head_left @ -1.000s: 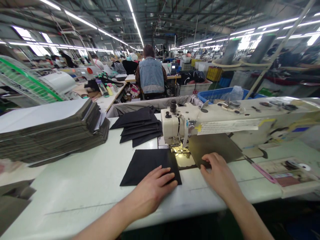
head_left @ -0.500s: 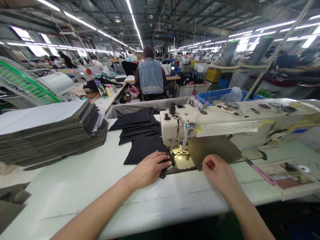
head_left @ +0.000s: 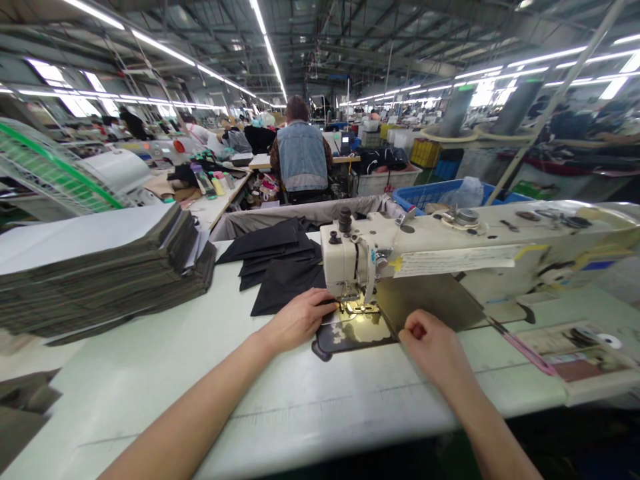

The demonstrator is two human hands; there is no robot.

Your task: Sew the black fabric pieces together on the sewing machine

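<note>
My left hand (head_left: 300,320) lies with fingers stretched over the near right edge of a black fabric piece (head_left: 283,287), just left of the presser foot (head_left: 361,307). Its fingertips reach close to the lit needle plate of the sewing machine (head_left: 345,257). To the right of the needle, my right hand (head_left: 430,343) is closed in a pinch beside the front corner of a dark flat panel (head_left: 430,300). Whatever lies between its fingertips is hidden or too small to make out. More black fabric pieces (head_left: 273,240) lie overlapped behind the left hand.
A tall stack of dark pieces (head_left: 100,280) topped with white stands at the left. Pink-handled scissors (head_left: 530,353) and a parts tray (head_left: 585,353) lie at the right. Beyond the table are a cloth-lined bin (head_left: 300,211), a blue basket (head_left: 430,193) and a seated person (head_left: 303,153).
My left hand and the black fabric piece under it have slid a little away from me, uncovering more of the machine's bed plate. My right hand has shifted slightly left, still pinched.
</note>
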